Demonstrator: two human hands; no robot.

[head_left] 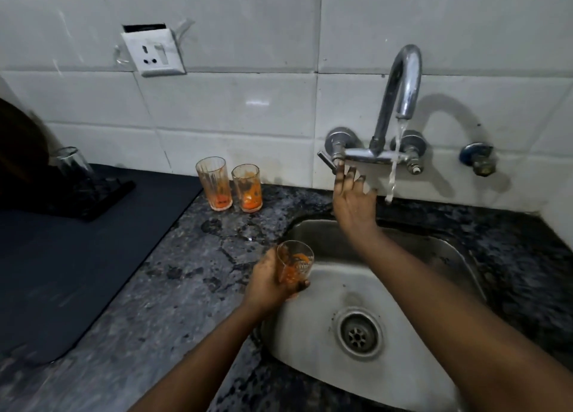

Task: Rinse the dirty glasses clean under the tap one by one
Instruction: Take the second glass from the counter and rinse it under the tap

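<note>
Left hand (269,283): fingers curl round the orange-stained glass (294,264), at the sink's (434,247) nine o'clock rim.
Right hand (353,205): fingers straight, reaching the tap lever (328,161); water runs.
Handling: probably light, rigid, breakable, slippery wet; grip mid-wall.
Waiting: two dirty glasses (229,188), eleven o'clock.

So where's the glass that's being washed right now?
In the head view, the dirty glass sits in the left hand, at the sink's left rim, not yet under the running water.

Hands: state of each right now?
Left hand: holding a dirty glass.
Right hand: open, fingers straight, reaching up at the tap handle.
</note>
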